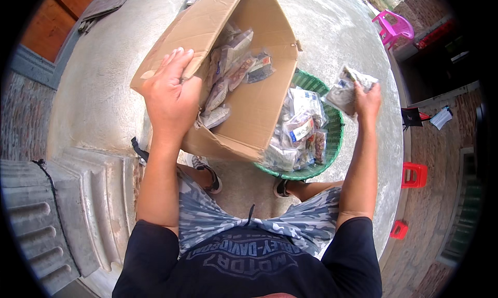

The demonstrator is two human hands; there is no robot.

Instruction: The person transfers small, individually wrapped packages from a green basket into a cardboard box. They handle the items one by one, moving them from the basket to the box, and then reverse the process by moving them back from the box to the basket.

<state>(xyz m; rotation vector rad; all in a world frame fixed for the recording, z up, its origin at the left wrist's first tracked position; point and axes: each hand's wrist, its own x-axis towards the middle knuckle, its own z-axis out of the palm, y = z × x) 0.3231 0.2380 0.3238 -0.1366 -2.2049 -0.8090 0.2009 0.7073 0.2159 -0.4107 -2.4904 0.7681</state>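
My left hand (171, 92) grips the left wall of a large open cardboard box (249, 123), fingers over its outer side and thumb near the edge. The box is tilted, and several clear plastic food packets (241, 70) lie along its inside on the left. In my right hand (367, 99) is a clear plastic packet (346, 90) with pale grey contents, held up to the right of the box. Below and left of that hand stands a green woven plastic basket (334, 136) heaped with similar packets (299, 131). The box's right edge overlaps part of the basket.
Grey concrete floor (323, 29) surrounds the box. At the left is a stepped concrete base (101, 197). A pink plastic chair (395, 28) stands far right, with red plastic stools (414, 175) along the brick wall. Wooden boards (105, 6) lie at the upper left.
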